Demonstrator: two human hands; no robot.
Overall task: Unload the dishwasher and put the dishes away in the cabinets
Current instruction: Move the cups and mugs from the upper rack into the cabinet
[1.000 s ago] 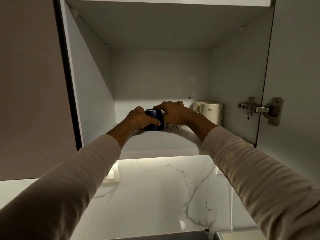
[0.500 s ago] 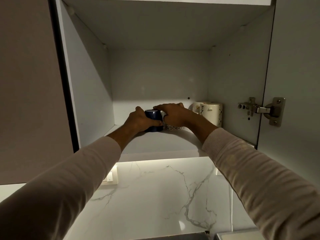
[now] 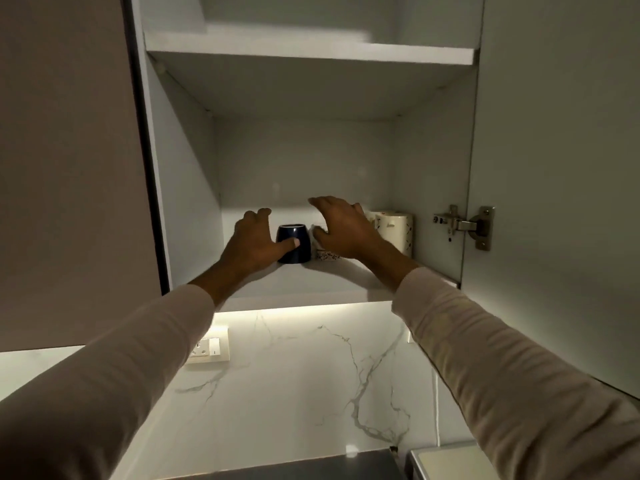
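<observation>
A dark blue cup [image 3: 298, 233] stands upside down on the lower shelf [image 3: 311, 285] of the open wall cabinet. My left hand [image 3: 254, 245] is at its left side; the thumb touches the cup and the fingers are lifted and spread. Just right of it sits a small white patterned cup [image 3: 325, 255], mostly hidden by my right hand [image 3: 343, 226]. That hand hovers over it with fingers stretched out, holding nothing.
Two white patterned mugs [image 3: 394, 230] stand at the shelf's back right. An upper shelf [image 3: 311, 51] is above. The open cabinet door [image 3: 554, 168] with its hinge [image 3: 464, 225] is at right. A wall socket [image 3: 207, 348] sits on the marble backsplash [image 3: 311, 375] below.
Both hands have let go of the cups and opened; the right hand has lifted off. The view has tilted up, showing the upper shelf.
</observation>
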